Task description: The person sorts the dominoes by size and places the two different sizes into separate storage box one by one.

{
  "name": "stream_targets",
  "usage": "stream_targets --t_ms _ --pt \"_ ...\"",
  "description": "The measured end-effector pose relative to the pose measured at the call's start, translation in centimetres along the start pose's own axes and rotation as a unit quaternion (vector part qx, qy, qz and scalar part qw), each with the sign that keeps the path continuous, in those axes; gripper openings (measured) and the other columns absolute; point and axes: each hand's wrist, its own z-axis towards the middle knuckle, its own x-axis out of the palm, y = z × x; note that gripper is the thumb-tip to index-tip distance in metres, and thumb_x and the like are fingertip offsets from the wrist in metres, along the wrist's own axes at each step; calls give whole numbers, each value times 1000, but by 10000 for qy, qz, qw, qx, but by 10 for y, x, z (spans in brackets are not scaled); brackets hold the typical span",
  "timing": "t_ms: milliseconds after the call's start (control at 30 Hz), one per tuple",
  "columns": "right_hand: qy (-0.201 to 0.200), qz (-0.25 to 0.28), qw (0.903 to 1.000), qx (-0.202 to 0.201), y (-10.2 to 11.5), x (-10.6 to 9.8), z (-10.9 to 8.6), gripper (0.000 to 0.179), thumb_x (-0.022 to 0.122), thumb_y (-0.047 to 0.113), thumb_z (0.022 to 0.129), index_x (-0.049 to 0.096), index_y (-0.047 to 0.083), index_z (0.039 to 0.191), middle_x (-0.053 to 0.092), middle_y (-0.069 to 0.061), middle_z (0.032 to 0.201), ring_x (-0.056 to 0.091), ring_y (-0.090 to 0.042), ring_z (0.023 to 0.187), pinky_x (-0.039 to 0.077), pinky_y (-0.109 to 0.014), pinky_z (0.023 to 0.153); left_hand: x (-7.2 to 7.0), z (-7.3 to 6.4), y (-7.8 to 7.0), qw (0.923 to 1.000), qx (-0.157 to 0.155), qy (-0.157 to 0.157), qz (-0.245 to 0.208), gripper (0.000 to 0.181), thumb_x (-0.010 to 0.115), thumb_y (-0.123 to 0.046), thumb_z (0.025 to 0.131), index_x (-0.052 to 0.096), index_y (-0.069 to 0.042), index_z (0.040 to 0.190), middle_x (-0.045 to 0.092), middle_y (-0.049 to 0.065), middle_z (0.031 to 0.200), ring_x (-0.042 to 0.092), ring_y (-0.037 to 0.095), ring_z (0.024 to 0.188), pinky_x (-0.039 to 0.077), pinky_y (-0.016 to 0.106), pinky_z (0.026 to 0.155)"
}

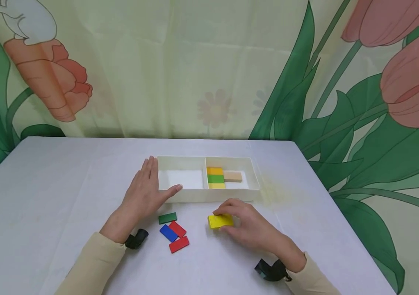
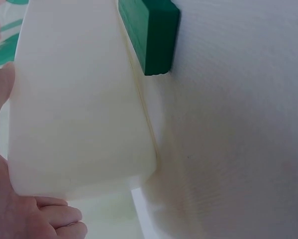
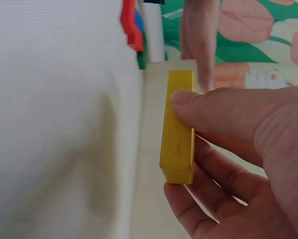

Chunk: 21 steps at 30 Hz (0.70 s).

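Observation:
My right hand (image 1: 248, 225) pinches a yellow wooden block (image 1: 220, 221) between thumb and fingers, in front of a white two-part tray (image 1: 180, 196). In the right wrist view this yellow block (image 3: 176, 129) is held up off the white cloth, thumb on one face and fingers behind. At the tray's left end lies my left hand (image 1: 143, 192), its fingers straight along the side and the thumb at the front rim. The tray's right compartment holds an orange block (image 1: 215, 170), a green block (image 1: 215, 179), another yellow block (image 1: 217, 186) and a plain wood block (image 1: 233, 177).
Loose on the cloth between the hands are a dark green block (image 1: 167, 218), a blue block (image 1: 168, 233), a red block (image 1: 177, 229) and a second red block (image 1: 179, 244). A printed curtain (image 1: 180, 82) hangs behind the white-covered table (image 1: 47, 196).

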Motion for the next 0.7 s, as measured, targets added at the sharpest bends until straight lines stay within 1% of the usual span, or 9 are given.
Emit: stream_targets --t_ms 233,467,600,700 --pt "-349 -162 9993 37 5 -26 7 39 81 9 81 71 16 118 65 5 117 62 -14 109 57 -29 94 -1 0 0 10000 5 -33 21 114 59 -68 86 5 4 157 7 23 165 9 42 153 16 58 123" --pt "-563 -386 9977 -51 1 -44 17 39 82 8 80 71 13 117 64 1 120 61 -17 114 56 -33 96 -2 -1 2 9999 137 -71 47 113 57 -68 87 5 6 156 7 25 165 8 43 153 15 58 123" --pt "-654 -410 9969 -124 -2 -51 23 39 81 5 80 71 12 117 65 -1 119 62 -17 112 56 -34 95 -2 -1 2 9999 150 -69 44 113 56 -68 88 5 6 156 8 26 165 8 43 153 15 58 123" --pt "-694 -455 9965 -126 -7 -55 27 39 80 3 80 71 11 117 65 -2 117 62 -18 107 57 -35 93 0 -1 2 9998 172 -52 45 113 57 -68 88 6 6 156 8 26 165 9 43 153 15 58 123"
